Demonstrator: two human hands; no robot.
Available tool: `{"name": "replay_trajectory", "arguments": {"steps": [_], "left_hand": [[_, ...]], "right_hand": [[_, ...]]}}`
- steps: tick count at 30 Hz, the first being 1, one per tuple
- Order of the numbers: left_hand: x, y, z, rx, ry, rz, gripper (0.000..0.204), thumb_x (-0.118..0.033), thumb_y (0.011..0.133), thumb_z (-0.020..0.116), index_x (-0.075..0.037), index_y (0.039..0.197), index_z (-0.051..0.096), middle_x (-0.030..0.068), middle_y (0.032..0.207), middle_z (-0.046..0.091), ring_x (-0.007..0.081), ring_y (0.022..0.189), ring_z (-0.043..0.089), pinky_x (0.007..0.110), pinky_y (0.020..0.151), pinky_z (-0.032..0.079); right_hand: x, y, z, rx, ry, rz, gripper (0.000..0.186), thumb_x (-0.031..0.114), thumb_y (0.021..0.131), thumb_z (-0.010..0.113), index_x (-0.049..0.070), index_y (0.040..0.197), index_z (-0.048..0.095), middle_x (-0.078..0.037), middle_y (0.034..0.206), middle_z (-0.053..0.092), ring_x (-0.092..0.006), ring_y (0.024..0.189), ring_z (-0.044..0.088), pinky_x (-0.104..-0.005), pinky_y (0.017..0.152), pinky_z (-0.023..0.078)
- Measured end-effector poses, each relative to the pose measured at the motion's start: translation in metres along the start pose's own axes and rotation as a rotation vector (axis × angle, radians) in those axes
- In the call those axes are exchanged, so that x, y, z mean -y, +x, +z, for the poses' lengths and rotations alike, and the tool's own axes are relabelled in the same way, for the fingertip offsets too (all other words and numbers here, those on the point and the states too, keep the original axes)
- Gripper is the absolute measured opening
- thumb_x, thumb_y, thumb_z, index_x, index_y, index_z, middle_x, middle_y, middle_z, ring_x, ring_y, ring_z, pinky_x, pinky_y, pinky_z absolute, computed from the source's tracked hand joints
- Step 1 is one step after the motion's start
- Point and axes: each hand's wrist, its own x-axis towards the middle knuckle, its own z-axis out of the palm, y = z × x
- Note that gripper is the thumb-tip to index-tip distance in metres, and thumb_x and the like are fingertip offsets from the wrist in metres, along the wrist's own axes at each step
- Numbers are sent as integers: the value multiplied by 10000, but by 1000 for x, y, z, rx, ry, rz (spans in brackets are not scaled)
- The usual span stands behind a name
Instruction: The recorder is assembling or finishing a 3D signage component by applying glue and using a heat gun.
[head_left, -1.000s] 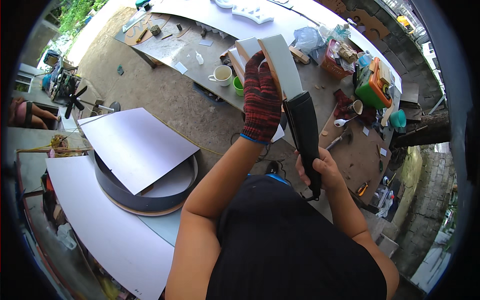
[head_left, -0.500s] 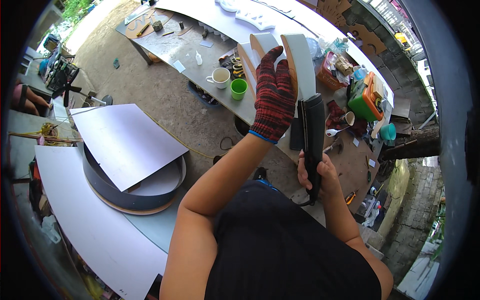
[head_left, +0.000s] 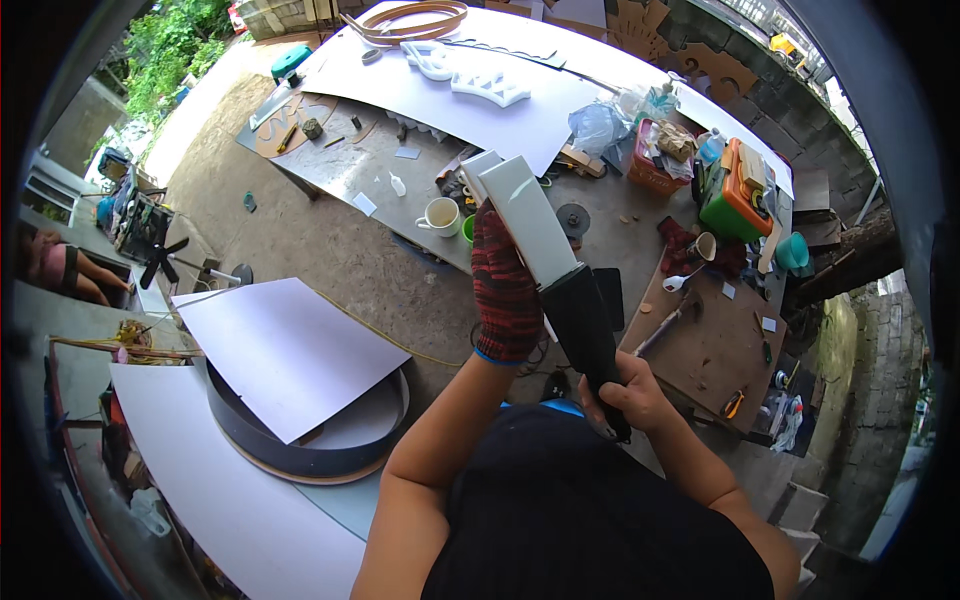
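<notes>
My left hand (head_left: 503, 295), in a red and black knit glove, is closed around a white curved strip piece (head_left: 532, 222) held up over the near edge of the worktable. Bare fingers of my right hand (head_left: 628, 398) wrap the lower handle of a black hair straightener (head_left: 585, 330). The straightener's upper end meets the lower end of the white strip; whether its plates clamp the strip is hard to see. Behind my glove stand a white mug (head_left: 439, 217) and a partly hidden green cup (head_left: 468, 230).
White letter shapes (head_left: 488, 90) lie on a white sheet at the back. A red basket (head_left: 655, 165) and an orange-green bin (head_left: 738, 195) stand right, near a hammer (head_left: 665, 330) on a brown board. White sheet (head_left: 290, 350) rests on a round dark frame at left. Another person sits far left.
The white piece has come down and swung so its upper end leans left. The straightener now tilts the same way. My gloved hand has moved lower and left along the piece.
</notes>
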Motion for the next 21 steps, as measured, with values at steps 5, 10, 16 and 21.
{"name": "replay_trajectory", "arguments": {"steps": [5,10,16,21], "left_hand": [[-3,1,-11,-22,-86,-176,606,-549,995,359,-40,1319,417,196,1074,643,290,1004,643,415,899,527],[2,1,-15,-5,38,-106,682,-593,974,363,-32,1361,382,215,1108,637,309,1013,638,427,920,508],[-9,0,-4,-52,-38,-196,690,-605,961,392,-43,1360,383,215,1088,636,297,963,643,416,854,524],[-14,3,-3,-38,-2,-186,570,-533,1003,333,-58,1304,429,188,1073,652,259,896,669,361,762,553]], "right_hand": [[3,0,3,-11,-17,69,266,130,908,613,-34,1100,530,-89,872,610,-103,654,575,-251,617,478],[1,-1,4,-34,7,87,224,70,896,611,-26,1087,542,-79,870,607,-99,660,572,-245,631,476],[1,-1,5,-42,5,92,210,74,901,618,-13,1078,546,-70,871,605,-92,677,571,-242,639,473],[4,2,6,-41,-10,81,209,105,910,628,-1,1072,547,-64,873,605,-88,674,566,-246,639,471]]}}
